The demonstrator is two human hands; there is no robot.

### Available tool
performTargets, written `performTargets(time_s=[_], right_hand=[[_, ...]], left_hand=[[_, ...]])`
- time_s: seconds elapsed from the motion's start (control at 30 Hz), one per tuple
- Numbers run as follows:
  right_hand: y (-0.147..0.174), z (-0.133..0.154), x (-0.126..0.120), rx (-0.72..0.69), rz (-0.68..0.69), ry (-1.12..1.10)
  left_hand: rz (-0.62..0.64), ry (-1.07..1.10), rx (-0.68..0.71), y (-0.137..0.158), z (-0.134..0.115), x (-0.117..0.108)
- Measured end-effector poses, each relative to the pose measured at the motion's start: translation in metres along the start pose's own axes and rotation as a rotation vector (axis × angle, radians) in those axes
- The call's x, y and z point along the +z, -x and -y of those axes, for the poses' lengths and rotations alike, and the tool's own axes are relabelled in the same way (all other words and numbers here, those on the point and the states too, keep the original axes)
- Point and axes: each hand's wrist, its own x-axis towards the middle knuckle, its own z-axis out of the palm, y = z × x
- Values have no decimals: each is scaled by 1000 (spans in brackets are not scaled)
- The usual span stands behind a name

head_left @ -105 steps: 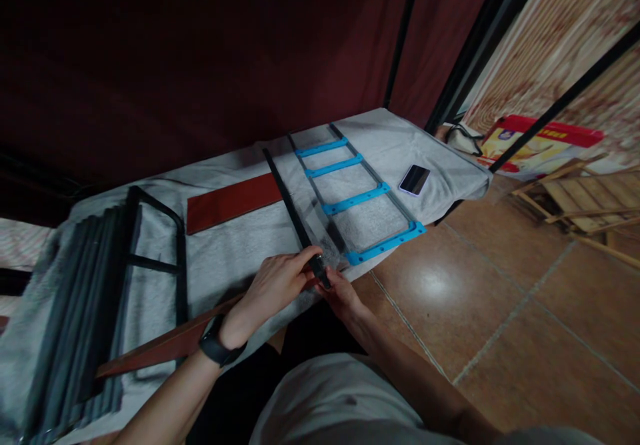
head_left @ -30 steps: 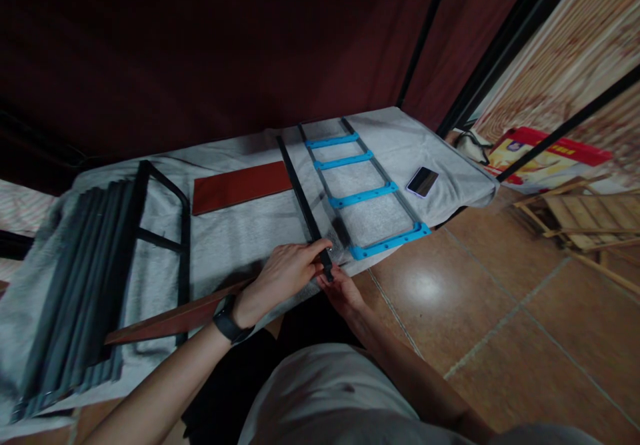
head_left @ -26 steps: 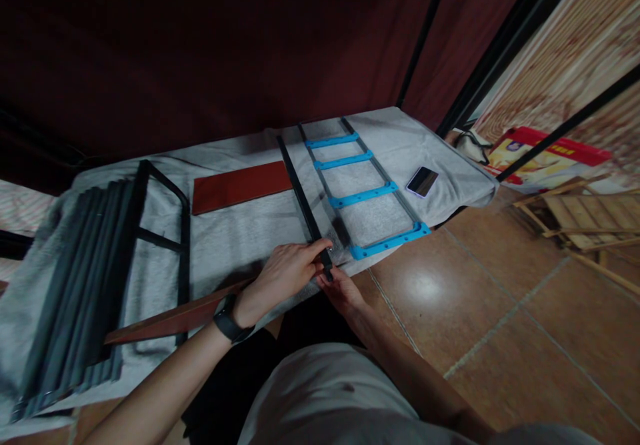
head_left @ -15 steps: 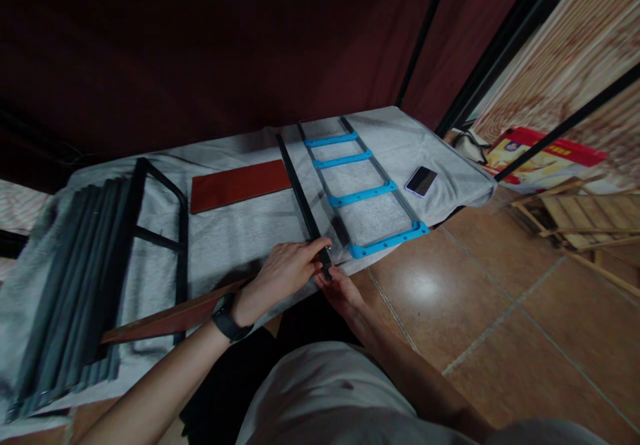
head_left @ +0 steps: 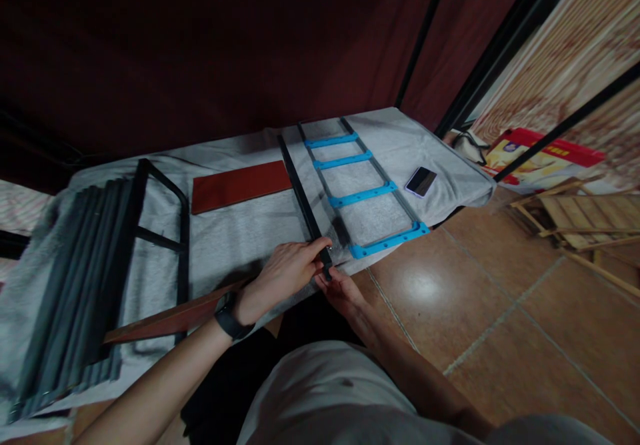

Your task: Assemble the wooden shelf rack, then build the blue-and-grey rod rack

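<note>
Left hand [head_left: 286, 271] clamped on black bar [head_left: 302, 199], right hand [head_left: 341, 290] pinching its near end; bar runs toward 11 o'clock over grey cloth [head_left: 235, 238]. Blue-runged frame [head_left: 363, 195], 1 o'clock, looks joined. Seemingly undone: bar unattached, red board [head_left: 240, 187] loose at 10, grey tubes [head_left: 77, 268] piled at 9.

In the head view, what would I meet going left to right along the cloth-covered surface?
Gray tubes → black frame → flat red board → black bar → blue-runged frame → phone.
</note>
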Motion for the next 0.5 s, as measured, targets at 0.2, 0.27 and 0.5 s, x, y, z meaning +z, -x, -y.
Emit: performTargets(time_s=[0.2,0.27,0.5], right_hand=[[0,4,9,93,-117,-115],[2,4,11,90,-87,-138],[3,-1,11,60,-140,-146]], left_hand=[[7,-27,-6,0,0,-1],[7,-30,-13,-1,0,0],[-5,-33,-3,0,0,1]])
